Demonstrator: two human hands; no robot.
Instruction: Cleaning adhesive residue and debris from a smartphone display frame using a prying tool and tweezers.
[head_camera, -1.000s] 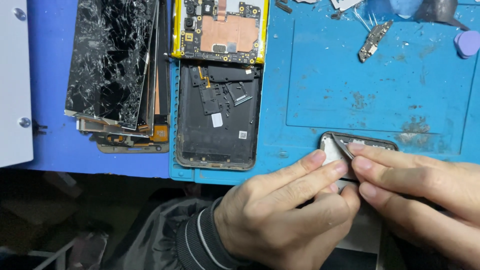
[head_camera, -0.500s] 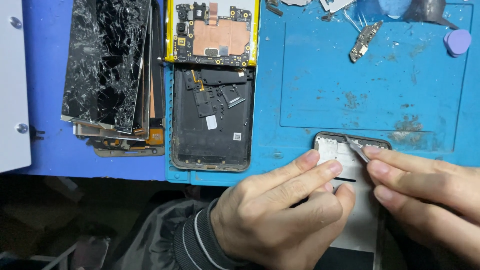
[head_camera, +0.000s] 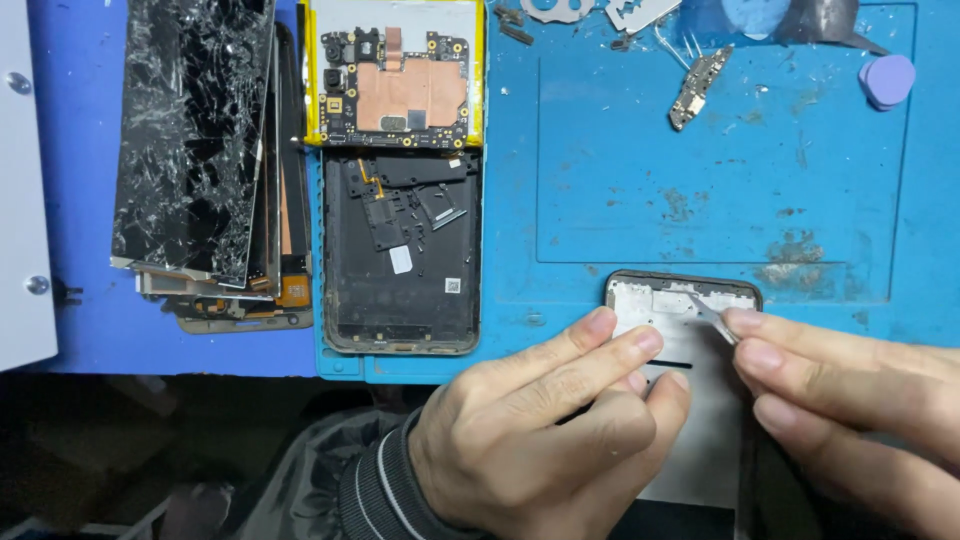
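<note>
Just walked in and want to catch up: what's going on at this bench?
A person is working on a bare phone frame at the near edge of a blue mat. The left hand steadies it; the right hand holds tweezers to its top end. A circuit board, a black housing and cracked screens lie to the left.

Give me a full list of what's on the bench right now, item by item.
Phone frame: one, silver-grey, lower right, under both hands.
Tweezers: one, metal, tip on the frame's top end.
Work mat: one, blue, covers the bench.
Phone back shell: one, black, centre left.
Circuit board: one, black and copper in a yellow-edged frame, above the shell.
Cracked screens: a stack, black, far left.
Small board: one, top right of centre.
Round pad: one, purple, top right.
White panel: one, left edge.
Left hand: steadies the frame.
Right hand: holds the tweezers.
</note>
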